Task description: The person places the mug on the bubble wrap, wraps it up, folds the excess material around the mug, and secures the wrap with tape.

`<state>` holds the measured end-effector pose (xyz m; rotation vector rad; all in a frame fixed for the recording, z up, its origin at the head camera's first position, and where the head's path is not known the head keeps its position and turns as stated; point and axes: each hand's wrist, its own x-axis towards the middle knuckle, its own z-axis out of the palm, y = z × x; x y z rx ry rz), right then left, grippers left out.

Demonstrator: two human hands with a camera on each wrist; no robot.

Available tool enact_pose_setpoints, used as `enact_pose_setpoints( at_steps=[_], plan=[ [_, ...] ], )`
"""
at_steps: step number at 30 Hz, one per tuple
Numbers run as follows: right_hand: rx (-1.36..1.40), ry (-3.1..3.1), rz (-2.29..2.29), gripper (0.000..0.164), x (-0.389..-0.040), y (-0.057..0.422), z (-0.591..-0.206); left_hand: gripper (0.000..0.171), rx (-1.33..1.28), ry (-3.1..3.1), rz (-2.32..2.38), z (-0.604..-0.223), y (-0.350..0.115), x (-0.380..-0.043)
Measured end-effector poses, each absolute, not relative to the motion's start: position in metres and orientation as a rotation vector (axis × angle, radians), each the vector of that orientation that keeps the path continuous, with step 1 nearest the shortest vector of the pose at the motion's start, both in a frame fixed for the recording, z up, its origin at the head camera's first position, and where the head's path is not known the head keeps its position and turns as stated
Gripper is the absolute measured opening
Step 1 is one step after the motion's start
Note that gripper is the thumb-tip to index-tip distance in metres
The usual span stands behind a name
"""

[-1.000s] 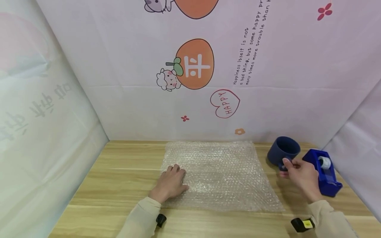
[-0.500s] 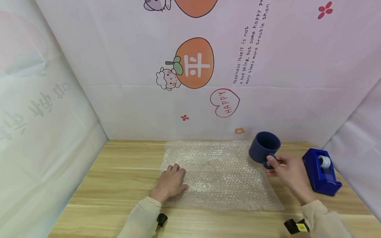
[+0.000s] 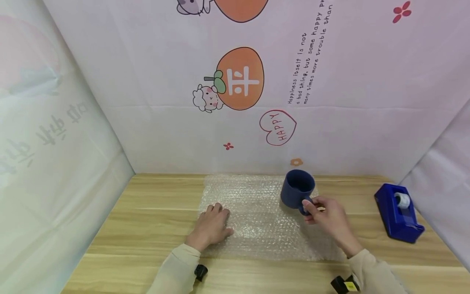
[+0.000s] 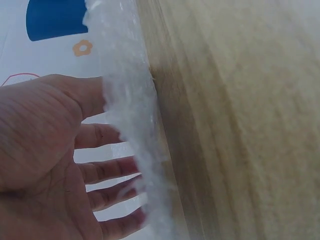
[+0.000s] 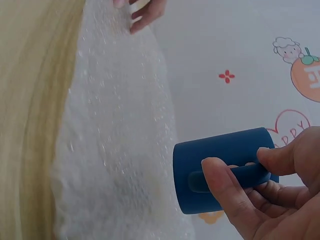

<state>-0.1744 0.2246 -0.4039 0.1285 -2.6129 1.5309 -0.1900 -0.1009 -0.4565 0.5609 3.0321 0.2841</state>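
Note:
A dark blue mug is upright above the right part of a bubble wrap sheet. My right hand pinches the mug's handle between thumb and fingers. In the right wrist view the mug appears just apart from the bubble wrap. On the sheet's left edge rests my left hand, fingers spread. The left wrist view has that hand with its fingertips against the bubble wrap.
A blue tape dispenser with a roll of tape stands on the right of the wooden table. Behind the table rises a white printed cloth. More cloth hangs on both sides.
My right hand has carried the mug leftward from beside the tape dispenser to above the bubble wrap, lifting it and then lowering it a little. The left hand has stayed in place.

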Motion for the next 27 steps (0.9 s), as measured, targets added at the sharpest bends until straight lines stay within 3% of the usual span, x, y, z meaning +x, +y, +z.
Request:
enact_pose_setpoints(
  at_steps=[27],
  plan=[
    [0.147, -2.686, 1.578, 0.018, -0.176, 0.158, -0.43, 0.056, 0.543, 3.03, 0.308, -0.455, -0.101, -0.19]
  ],
)
